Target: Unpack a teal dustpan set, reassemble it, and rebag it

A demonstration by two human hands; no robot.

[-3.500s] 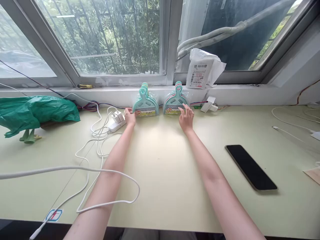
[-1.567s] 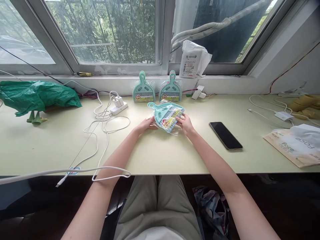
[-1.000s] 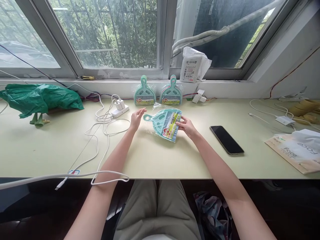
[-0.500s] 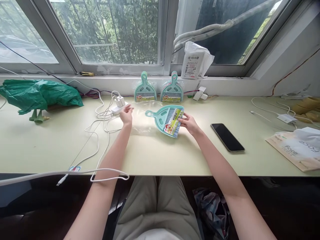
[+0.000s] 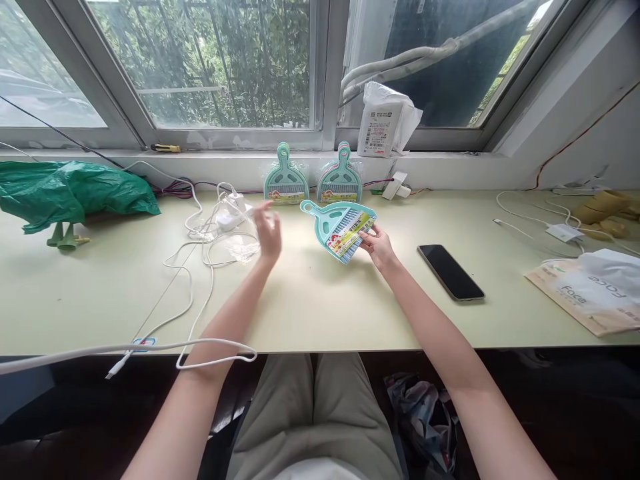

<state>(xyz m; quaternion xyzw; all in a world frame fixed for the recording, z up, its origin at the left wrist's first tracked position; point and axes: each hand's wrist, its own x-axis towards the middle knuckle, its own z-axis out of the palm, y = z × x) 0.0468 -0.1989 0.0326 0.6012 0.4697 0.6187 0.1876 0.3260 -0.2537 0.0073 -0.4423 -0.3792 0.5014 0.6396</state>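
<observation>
Right fingers (image 5: 369,238) gripping dustpan set (image 5: 340,230), partly hidden behind it, left fingers (image 5: 263,219) blurred, hold on filmy wrapper (image 5: 242,248) unclear

Pale table (image 5: 345,313): we see phone (image 5: 451,272), pack (image 5: 583,290), cables (image 5: 211,280) and power strip (image 5: 233,219) lying on it; two dustpan stacks (image 5: 286,176) stand at the back edge.

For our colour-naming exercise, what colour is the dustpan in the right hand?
The dustpan is pale turquoise green; the head view shows it best.
</observation>
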